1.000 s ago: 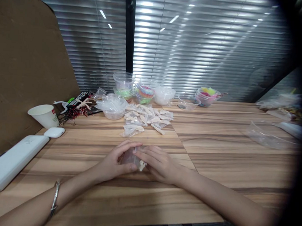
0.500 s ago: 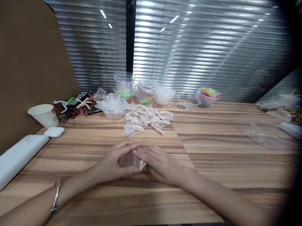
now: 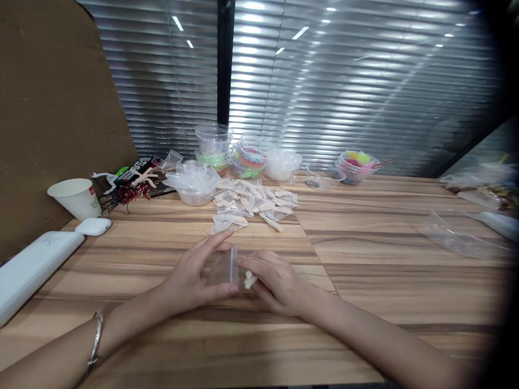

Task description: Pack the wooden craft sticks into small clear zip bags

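On my feed, the left hand [image 3: 191, 280] spreads its fingers wide around the clear bag [image 3: 220, 268]. Just right of the bag, I see the right hand [image 3: 281, 284] pinching a pale piece [image 3: 250, 280]. Packets [image 3: 254, 201] lie beyond it.

Surface [image 3: 390, 252]: wood-grained, smooth, low sheen. Bag [image 3: 223, 268], 7 o'clock: clear plastic, thin, faintly glossy. Bangle [image 3: 96, 337], 8 o'clock: polished silvery metal. White slab [image 3: 30, 282], 8 o'clock: smooth, plastic-looking. Cup [image 3: 73, 199], 9 o'clock: matt paper. Board [image 3: 43, 110], 10 o'clock: matt cardboard. Tub [image 3: 213, 137], 11 o'clock: clear glossy plastic. Blinds [image 3: 346, 66], 1 o'clock: shiny metallic-looking slats.
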A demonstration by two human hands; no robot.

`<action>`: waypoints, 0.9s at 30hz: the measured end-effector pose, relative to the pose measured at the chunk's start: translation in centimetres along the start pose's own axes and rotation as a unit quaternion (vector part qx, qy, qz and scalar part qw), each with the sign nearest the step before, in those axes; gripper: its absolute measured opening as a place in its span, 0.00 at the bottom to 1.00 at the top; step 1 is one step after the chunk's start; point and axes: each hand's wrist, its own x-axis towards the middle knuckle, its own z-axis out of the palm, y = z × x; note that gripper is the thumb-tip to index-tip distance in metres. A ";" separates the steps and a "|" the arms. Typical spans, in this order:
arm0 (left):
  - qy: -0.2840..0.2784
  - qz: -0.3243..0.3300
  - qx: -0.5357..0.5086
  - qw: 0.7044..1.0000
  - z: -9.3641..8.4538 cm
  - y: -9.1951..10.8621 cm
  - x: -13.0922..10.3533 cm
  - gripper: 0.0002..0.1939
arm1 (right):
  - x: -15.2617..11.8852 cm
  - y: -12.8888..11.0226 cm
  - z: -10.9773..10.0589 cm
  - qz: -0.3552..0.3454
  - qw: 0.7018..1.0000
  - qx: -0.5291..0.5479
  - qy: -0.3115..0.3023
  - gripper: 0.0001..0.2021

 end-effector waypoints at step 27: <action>-0.008 0.128 0.115 0.985 0.4 -0.2 0.5 0.31 | 0.1 -0.2 1.0 0.293 0.904 0.311 -0.004 0.11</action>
